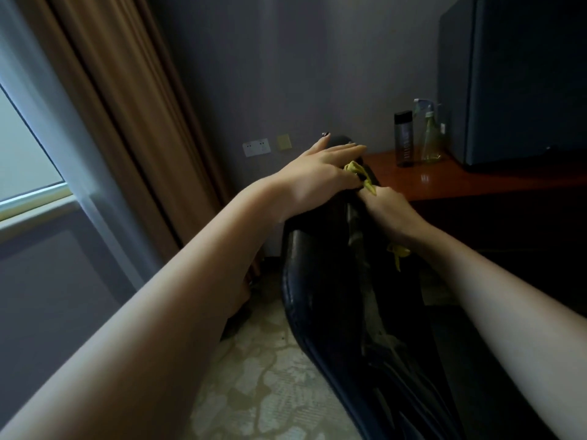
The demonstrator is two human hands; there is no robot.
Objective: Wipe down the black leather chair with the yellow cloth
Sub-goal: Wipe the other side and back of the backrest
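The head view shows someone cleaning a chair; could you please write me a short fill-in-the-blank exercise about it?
1. The right hand has its grip on a ____ cloth.
2. The left hand rests on the top of the chair, whose leather is ____.
3. A dark bottle and a spray bottle stand on the desk, to the person's ____ of the chair.

Missing words: yellow; black; right.
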